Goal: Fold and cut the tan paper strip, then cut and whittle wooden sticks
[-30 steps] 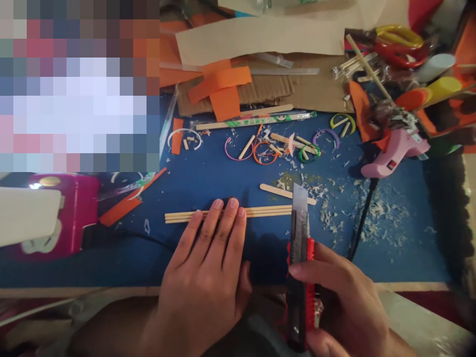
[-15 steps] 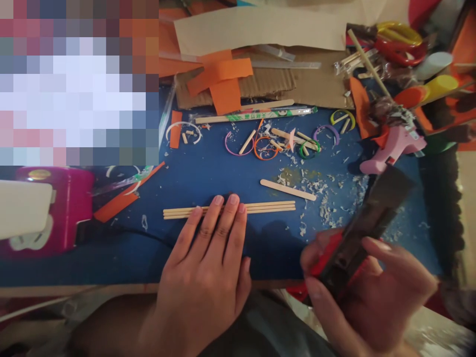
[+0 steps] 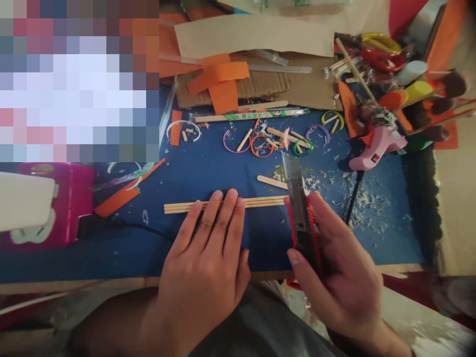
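My left hand (image 3: pixel 204 253) lies flat with fingers stretched out, the fingertips resting on thin wooden sticks (image 3: pixel 182 207) laid side by side on the blue mat. In my right hand (image 3: pixel 338 267) is a red and black utility knife (image 3: pixel 299 208), blade out and pointing up and away. The knife hides the right end of the sticks; whether it touches them I cannot tell. Just beyond lies a popsicle stick (image 3: pixel 270 181), partly covered by the blade.
A pink glue gun (image 3: pixel 377 147) lies at the right, its cord running toward me. Coloured rings (image 3: pixel 262 146), stick bits and white shavings (image 3: pixel 366 208) are scattered about. Orange paper (image 3: pixel 225 94) and cardboard (image 3: pixel 316 89) lie at the back. A magenta box with a plug (image 3: pixel 84 193) stands left.
My right hand has moved left with the utility knife, bringing it to the right end of the sticks. The blade now stands more upright. My left hand stays on the sticks.
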A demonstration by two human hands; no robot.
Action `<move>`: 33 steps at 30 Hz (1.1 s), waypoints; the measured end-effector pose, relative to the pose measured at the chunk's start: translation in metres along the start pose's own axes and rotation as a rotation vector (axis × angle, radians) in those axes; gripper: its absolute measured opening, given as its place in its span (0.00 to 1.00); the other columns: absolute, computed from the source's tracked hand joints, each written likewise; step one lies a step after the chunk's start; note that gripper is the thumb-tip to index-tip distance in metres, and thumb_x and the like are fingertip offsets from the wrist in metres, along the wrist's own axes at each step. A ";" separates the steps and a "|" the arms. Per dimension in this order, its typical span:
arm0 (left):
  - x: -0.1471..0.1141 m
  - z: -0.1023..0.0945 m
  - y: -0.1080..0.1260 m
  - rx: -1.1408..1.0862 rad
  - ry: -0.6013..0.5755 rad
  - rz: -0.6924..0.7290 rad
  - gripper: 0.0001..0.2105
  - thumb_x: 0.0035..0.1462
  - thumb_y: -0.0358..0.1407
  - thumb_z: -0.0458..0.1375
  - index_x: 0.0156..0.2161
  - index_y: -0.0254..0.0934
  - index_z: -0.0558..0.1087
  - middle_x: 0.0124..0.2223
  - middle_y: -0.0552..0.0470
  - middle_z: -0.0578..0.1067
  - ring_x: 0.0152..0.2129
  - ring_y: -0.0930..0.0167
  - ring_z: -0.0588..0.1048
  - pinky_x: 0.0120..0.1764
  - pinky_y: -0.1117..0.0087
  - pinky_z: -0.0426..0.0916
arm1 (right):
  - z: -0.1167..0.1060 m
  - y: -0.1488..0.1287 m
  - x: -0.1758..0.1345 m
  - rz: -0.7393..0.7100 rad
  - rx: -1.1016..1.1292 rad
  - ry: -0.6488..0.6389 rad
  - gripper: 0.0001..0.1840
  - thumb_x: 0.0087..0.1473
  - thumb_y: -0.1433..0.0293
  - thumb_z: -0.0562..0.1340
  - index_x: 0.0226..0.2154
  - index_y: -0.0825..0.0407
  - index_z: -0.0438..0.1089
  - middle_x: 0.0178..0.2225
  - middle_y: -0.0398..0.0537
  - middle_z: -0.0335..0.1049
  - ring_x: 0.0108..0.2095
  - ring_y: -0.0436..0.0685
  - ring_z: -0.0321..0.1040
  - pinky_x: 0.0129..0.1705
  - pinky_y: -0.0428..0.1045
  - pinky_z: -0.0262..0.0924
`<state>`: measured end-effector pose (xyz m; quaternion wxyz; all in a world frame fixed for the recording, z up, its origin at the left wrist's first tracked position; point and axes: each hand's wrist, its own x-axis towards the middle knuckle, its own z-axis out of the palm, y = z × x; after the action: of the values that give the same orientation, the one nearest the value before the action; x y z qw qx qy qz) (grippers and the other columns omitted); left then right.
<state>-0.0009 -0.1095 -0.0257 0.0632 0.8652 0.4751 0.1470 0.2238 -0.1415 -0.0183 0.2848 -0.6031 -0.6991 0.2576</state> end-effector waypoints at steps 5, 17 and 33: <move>0.000 0.001 0.001 0.010 0.005 -0.002 0.30 0.71 0.37 0.53 0.72 0.20 0.66 0.75 0.36 0.65 0.71 0.52 0.68 0.75 0.52 0.52 | -0.002 -0.015 0.018 -0.126 -0.149 -0.037 0.44 0.63 0.75 0.64 0.78 0.49 0.54 0.68 0.61 0.70 0.67 0.69 0.72 0.64 0.63 0.76; 0.000 0.002 0.001 0.023 0.009 0.004 0.29 0.71 0.37 0.52 0.72 0.21 0.66 0.75 0.35 0.65 0.71 0.51 0.68 0.74 0.50 0.56 | 0.002 -0.027 0.007 -0.147 -0.136 -0.155 0.47 0.63 0.79 0.60 0.79 0.49 0.48 0.75 0.59 0.60 0.74 0.68 0.61 0.68 0.65 0.71; -0.001 0.004 0.001 0.017 0.015 0.004 0.29 0.71 0.36 0.52 0.72 0.20 0.66 0.75 0.34 0.65 0.71 0.50 0.68 0.72 0.49 0.58 | -0.004 -0.036 0.002 -0.148 -0.191 -0.188 0.41 0.64 0.77 0.59 0.77 0.55 0.54 0.75 0.60 0.60 0.75 0.63 0.59 0.70 0.58 0.70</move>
<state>0.0004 -0.1105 -0.0291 0.0519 0.8656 0.4751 0.1496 0.2012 -0.1445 0.0096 0.1779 -0.5475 -0.7865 0.2235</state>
